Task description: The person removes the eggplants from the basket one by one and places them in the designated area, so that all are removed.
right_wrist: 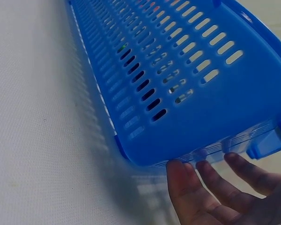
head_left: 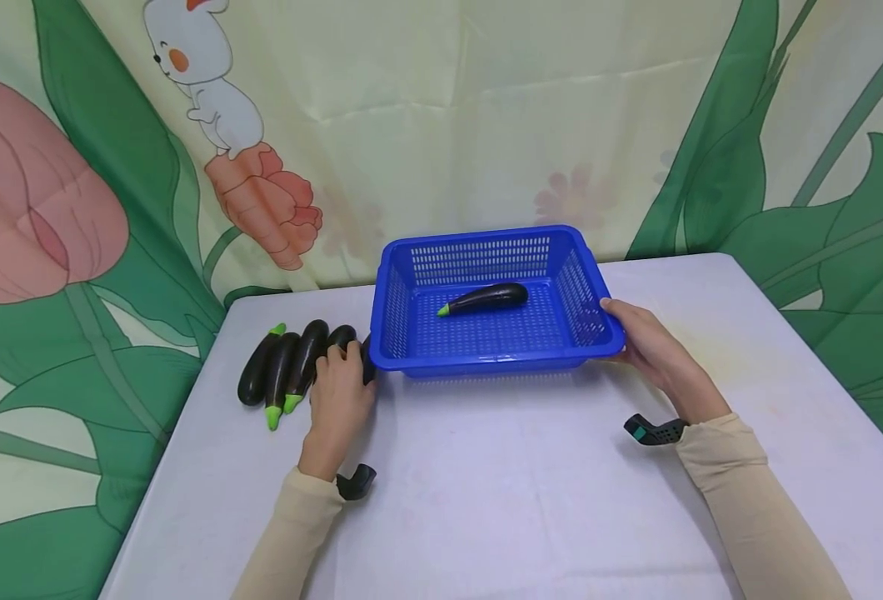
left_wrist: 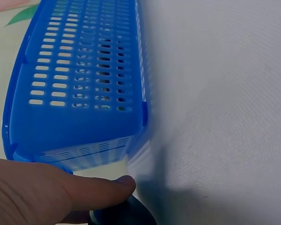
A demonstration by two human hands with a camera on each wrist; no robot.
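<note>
At the left of the table lie several dark eggplants [head_left: 280, 367] with green stem ends, side by side. My left hand [head_left: 340, 387] is over the right end of this row, its fingers bent around an eggplant. The left wrist view shows its thumb against a dark rounded eggplant [left_wrist: 124, 214]; the other fingertips are hidden. Beside it stands a blue plastic basket [head_left: 497, 364] with slotted walls. One eggplant [head_left: 489, 297] lies inside. My right hand [head_left: 655, 350] touches the basket's right end; in the right wrist view its spread fingertips rest against the end wall.
A white cloth covers the table [head_left: 479, 483]. Close behind it hangs a printed backdrop [head_left: 441, 142] with large flowers, leaves and a white cartoon animal. Each wrist wears a dark camera mount [head_left: 653, 431].
</note>
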